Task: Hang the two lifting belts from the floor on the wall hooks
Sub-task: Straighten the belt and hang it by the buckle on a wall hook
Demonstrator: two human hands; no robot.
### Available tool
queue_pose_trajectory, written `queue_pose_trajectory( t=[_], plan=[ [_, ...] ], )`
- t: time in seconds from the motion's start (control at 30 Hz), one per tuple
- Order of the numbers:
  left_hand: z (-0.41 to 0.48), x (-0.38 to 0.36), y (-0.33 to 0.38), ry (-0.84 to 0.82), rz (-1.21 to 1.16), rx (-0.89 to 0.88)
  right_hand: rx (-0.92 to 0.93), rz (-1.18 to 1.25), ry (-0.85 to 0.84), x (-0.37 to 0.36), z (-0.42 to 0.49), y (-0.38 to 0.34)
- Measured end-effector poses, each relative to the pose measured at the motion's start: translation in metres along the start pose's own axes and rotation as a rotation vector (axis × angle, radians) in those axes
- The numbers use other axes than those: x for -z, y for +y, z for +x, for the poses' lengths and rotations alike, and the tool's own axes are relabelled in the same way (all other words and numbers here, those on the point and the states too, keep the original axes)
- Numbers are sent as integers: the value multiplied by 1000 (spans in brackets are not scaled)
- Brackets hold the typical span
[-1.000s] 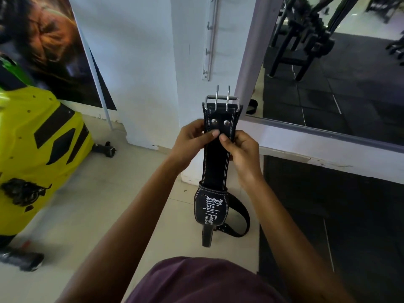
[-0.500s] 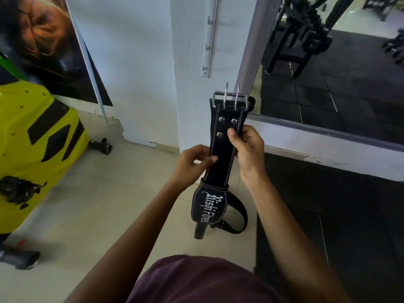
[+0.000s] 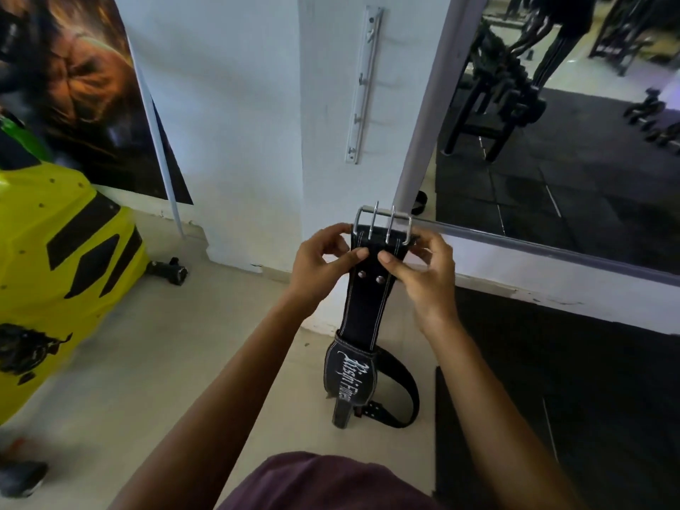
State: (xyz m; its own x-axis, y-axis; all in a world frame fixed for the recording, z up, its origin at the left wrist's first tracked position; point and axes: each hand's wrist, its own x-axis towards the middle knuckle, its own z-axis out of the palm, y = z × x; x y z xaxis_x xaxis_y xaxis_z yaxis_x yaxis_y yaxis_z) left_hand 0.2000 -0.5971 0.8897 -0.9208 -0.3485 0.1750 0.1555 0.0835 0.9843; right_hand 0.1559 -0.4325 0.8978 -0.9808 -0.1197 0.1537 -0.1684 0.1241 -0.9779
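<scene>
A black leather lifting belt (image 3: 362,307) with white stitching hangs straight down from my two hands, its steel two-prong buckle (image 3: 382,224) on top. My left hand (image 3: 323,263) pinches its left edge just under the buckle. My right hand (image 3: 427,274) grips the right edge at the same height. The belt's wide lettered end (image 3: 349,377) reaches down near the floor. A second black belt (image 3: 401,403) lies curled on the floor behind it. A metal hook rail (image 3: 362,86) is fixed upright on the white pillar above the buckle.
A yellow and black machine (image 3: 55,288) stands at the left. A large mirror (image 3: 570,123) fills the right wall, reflecting gym racks. Black rubber mats (image 3: 570,399) cover the floor at the right, beige tiles (image 3: 165,362) the rest. A small black object (image 3: 169,270) lies by the pillar base.
My left hand has slid up the belt to just below the buckle, level with my right hand. Both hands now hold the belt's top end.
</scene>
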Motion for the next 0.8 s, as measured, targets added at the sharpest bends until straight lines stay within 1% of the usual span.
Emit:
queue_pose_trajectory(
  t=[0.07,0.13,0.2,0.43,0.6,0.7,0.8],
  plan=[
    [6,7,0,-13,50,-18,21,10,-15,-4,3,-1],
    [13,13,1,-109,-6,-34,57,39,-62,-8,6,-3],
    [19,18,6,-172,-52,-50,140,-16,-74,-16,9,-6],
    [64,36,33,-159,95,-240,343,-112,0,-54,47,-30],
    [101,37,59,-121,132,-341,386,-52,68,-65,83,-53],
    [139,35,90,-128,132,-400,420,4,85,-65,119,-80],
    [180,33,129,-97,147,-484,519,-3,116,-66,163,-118]
  ],
)
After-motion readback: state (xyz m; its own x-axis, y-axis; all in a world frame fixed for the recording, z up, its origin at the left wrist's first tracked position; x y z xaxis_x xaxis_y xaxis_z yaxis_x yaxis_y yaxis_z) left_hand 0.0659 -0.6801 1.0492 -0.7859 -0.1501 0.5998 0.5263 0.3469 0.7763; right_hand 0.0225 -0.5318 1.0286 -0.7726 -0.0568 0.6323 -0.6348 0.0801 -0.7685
